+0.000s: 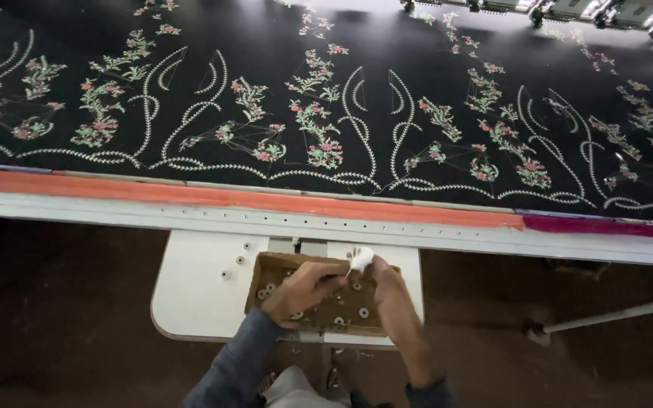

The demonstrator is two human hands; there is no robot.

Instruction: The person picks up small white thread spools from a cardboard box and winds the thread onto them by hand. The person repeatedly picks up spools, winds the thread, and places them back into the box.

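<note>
Below the black embroidered cloth (326,98) filling the upper frame, a white stool top (198,287) bears a shallow brown cardboard tray (266,268) at lower centre, where the left hand (304,291) curls inside it and the right hand (391,295) pinches a small white bobbin (361,258) over its far edge.

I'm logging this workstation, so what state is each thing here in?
Black cloth: stretched flat, stitched with flower patterns.
Brown tray: open, lying on the small white table, small bobbins inside.
White wad: pinched at the right hand's fingertips, above the tray.
Left hand: resting over the tray, fingers curled.
Right hand: raised over the tray.
</note>
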